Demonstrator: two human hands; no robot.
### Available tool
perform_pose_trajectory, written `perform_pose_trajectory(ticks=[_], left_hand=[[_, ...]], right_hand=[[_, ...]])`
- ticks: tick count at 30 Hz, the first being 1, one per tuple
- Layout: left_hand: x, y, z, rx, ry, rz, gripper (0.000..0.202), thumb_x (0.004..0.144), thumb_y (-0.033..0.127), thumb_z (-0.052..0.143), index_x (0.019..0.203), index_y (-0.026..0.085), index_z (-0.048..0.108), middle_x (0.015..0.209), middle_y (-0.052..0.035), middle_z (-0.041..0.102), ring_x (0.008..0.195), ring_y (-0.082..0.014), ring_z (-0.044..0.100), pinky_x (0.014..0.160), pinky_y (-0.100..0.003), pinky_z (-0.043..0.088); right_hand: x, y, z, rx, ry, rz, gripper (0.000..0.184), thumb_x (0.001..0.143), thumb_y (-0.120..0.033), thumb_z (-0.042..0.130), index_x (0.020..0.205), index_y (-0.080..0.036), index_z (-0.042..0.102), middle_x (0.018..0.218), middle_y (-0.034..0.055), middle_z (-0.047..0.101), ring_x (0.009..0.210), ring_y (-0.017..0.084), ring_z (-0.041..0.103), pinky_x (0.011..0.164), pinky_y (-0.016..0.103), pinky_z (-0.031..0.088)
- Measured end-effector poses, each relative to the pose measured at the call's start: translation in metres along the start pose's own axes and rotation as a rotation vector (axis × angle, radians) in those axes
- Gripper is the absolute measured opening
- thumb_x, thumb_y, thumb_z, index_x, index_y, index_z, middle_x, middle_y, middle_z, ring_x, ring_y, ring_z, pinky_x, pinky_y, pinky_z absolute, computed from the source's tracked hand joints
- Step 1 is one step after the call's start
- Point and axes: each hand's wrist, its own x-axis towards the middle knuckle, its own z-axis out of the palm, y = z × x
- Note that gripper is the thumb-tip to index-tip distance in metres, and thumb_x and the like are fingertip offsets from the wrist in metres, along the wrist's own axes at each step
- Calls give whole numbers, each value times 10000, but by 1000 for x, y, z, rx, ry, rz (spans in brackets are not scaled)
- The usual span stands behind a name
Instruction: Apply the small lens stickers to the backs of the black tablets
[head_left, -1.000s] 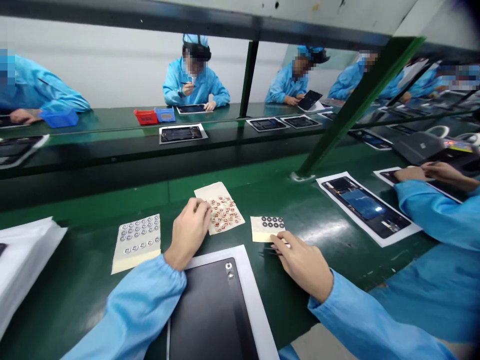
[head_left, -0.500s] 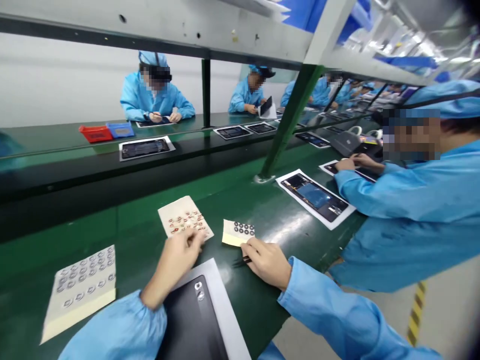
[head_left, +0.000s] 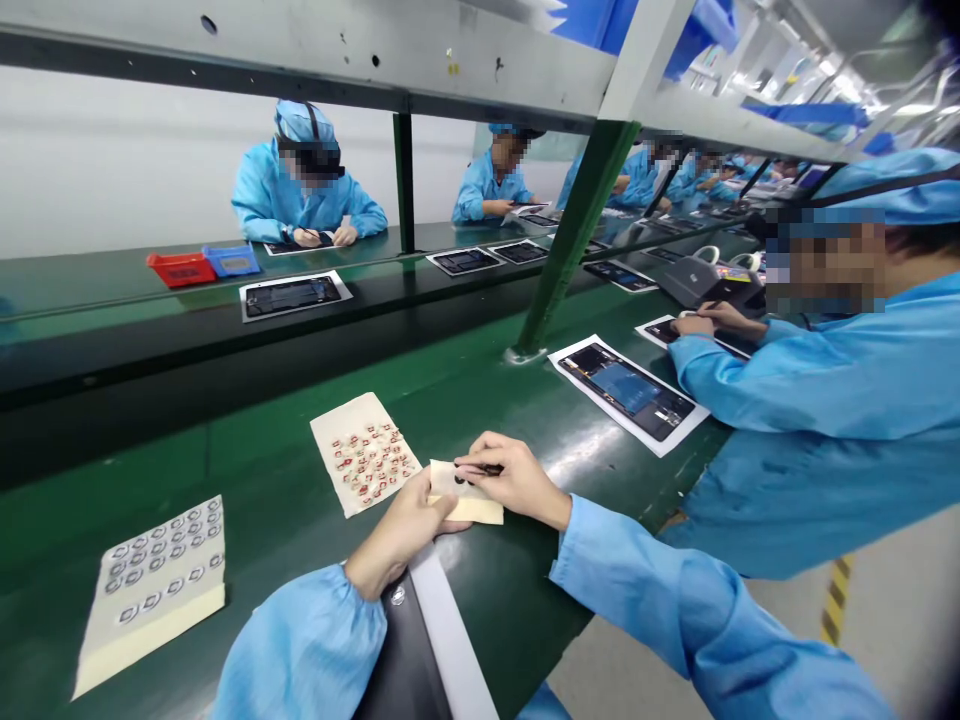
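Observation:
My left hand [head_left: 405, 530] grips the near edge of a small cream sticker sheet with black rings [head_left: 469, 505], thumb pressed on top. My right hand [head_left: 510, 478] is closed in a pinch on dark tweezers [head_left: 484, 467] whose tip rests on that sheet. To the left of the hands, a cream sheet of red-and-white stickers [head_left: 365, 462] lies flat on the green bench. Under my left wrist sits a black tablet back on a white tray [head_left: 450, 650], mostly hidden by my sleeve.
A thick pad of grey ring stickers [head_left: 154, 590] lies at the near left. Another tablet on a white tray [head_left: 628, 392] lies to the right, beside a co-worker in blue [head_left: 825, 400]. A green post [head_left: 566, 250] stands on the bench. Red and blue bins [head_left: 202, 265] sit on the far belt.
My left hand left the red sticker sheet and took hold of the black-ring sheet. My right hand moved onto that sheet with the tweezers. My view swung to the right.

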Motion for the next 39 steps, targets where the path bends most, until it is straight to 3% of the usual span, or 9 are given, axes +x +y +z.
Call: perform_pose_trajectory(ticks=[5, 12, 14, 18, 22, 26, 30, 35, 39], left_hand=[[2, -6, 5, 25, 36, 27, 285, 930, 89, 576, 1204, 159, 609, 1190, -86, 696, 985, -159, 723, 880, -301, 644], [23, -16, 21, 19, 92, 55, 372, 972, 211, 615, 1327, 187, 505, 1322, -132, 616, 1020, -163, 718, 820, -280, 655], [19, -13, 24, 24, 103, 55, 428, 975, 251, 630, 1360, 171, 460, 1259, -152, 648, 959, -164, 737, 813, -289, 649], [-18, 8, 2, 160, 164, 92, 591, 978, 392, 626, 1463, 130, 413, 857, -89, 718, 719, -191, 728, 707, -300, 602], [-91, 17, -47, 925, 426, 346, 406, 1053, 408, 400, 1322, 195, 618, 795, -34, 721, 722, -188, 698, 718, -276, 502], [-147, -17, -87, 1105, 474, 300, 305, 1025, 419, 462, 1074, 251, 712, 731, 30, 722, 635, -156, 686, 599, -245, 450], [-160, -52, -96, 1003, 544, 395, 244, 1007, 397, 520, 1067, 265, 716, 892, 38, 763, 691, -116, 699, 644, -206, 501], [-163, -50, -96, 894, 522, 413, 236, 1002, 374, 534, 1056, 250, 727, 931, 22, 766, 732, -109, 703, 661, -193, 520], [-184, -42, -132, 913, 668, 331, 292, 992, 448, 533, 1063, 236, 721, 912, 1, 742, 730, -129, 676, 676, -223, 513]], right_hand=[[7, -1, 7, -63, 69, 60, 296, 978, -304, 592, 756, -134, 690, 758, 33, 615, 693, 104, 583, 635, 205, 455], [10, 9, -13, -210, 531, 132, 295, 1020, -348, 501, 916, -126, 665, 843, 78, 691, 773, 158, 642, 724, 278, 503], [1, -3, -15, -204, 561, 106, 287, 1018, -349, 520, 904, -132, 671, 846, 82, 702, 766, 160, 652, 709, 282, 511], [-35, -43, 5, -222, 278, -296, 60, 944, -160, 632, 922, -163, 687, 885, 55, 719, 794, 128, 679, 699, 247, 528], [-62, -71, 32, -352, -81, -632, 157, 951, -136, 642, 1107, -132, 667, 921, 42, 707, 786, 106, 677, 659, 238, 504], [-62, -80, 52, -399, -155, -592, 115, 1012, -184, 577, 1056, -126, 666, 867, 30, 670, 733, 89, 644, 595, 245, 436], [-59, -84, 60, -369, -218, -542, 167, 1032, -203, 546, 1143, -142, 655, 926, 35, 665, 703, 80, 614, 558, 240, 402], [-68, -94, 67, -519, -206, -565, 213, 1032, -182, 509, 1182, -99, 633, 953, 72, 662, 745, 120, 644, 545, 259, 414], [-66, -104, 63, -598, -316, -538, 270, 1043, -168, 417, 1176, -81, 635, 931, 83, 636, 722, 151, 649, 518, 299, 408]])
